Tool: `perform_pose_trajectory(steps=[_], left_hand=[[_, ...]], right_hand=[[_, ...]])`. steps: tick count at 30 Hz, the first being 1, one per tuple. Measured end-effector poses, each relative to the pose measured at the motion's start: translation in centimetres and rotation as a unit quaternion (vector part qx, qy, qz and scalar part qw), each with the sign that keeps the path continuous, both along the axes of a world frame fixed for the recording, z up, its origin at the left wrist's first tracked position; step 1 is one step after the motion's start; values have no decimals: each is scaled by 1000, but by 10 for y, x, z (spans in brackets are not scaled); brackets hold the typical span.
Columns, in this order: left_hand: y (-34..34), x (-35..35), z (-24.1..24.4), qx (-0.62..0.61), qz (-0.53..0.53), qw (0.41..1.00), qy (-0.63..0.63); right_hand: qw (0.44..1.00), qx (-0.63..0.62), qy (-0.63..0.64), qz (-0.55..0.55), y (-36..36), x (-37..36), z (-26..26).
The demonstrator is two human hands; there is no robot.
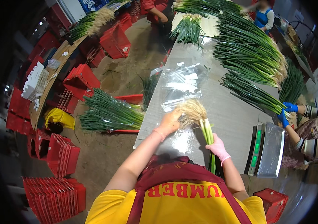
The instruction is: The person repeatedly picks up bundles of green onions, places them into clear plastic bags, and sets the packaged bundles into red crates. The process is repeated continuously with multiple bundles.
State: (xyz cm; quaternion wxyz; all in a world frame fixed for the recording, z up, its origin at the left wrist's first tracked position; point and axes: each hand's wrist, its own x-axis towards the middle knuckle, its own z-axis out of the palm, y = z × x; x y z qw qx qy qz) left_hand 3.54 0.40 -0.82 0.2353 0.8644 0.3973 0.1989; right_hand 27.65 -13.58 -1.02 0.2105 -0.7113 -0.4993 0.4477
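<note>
My right hand (217,148), in a pink glove, grips a bunch of spring onions (208,133) by the white-green stems. Its leaves hang down towards my apron, partly hidden. The pale roots (194,110) point away from me over the metal table (232,112). My left hand (171,121), with a thin glove cuff at the wrist, is at the left side of the roots, fingertips partly hidden by them. Whether it pinches anything cannot be made out. Just beyond lie clear plastic bags (180,86), flat and shiny.
A weighing scale (269,151) stands at the table's right edge. A co-worker's blue-gloved hands (285,114) hold another bunch there. Spring onions (246,50) are heaped at the far right. Left of the table, bagged spring onions (111,114) rest on a red crate; stacked red crates (54,198) stand behind.
</note>
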Motion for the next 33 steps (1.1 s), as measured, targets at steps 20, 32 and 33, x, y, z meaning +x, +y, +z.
perform_pose_trajectory(steps=[20,32,33], left_hand=[[-1,-4,10,-176,-86,968,-155],[-39,39,20,242,-51,964,101],[-48,40,18,245,-72,958,130]], right_hand=[[995,-42,1,88,10,-12,19],[977,11,-152,149,33,-26,17],[982,-7,-113,154,36,-23,24]])
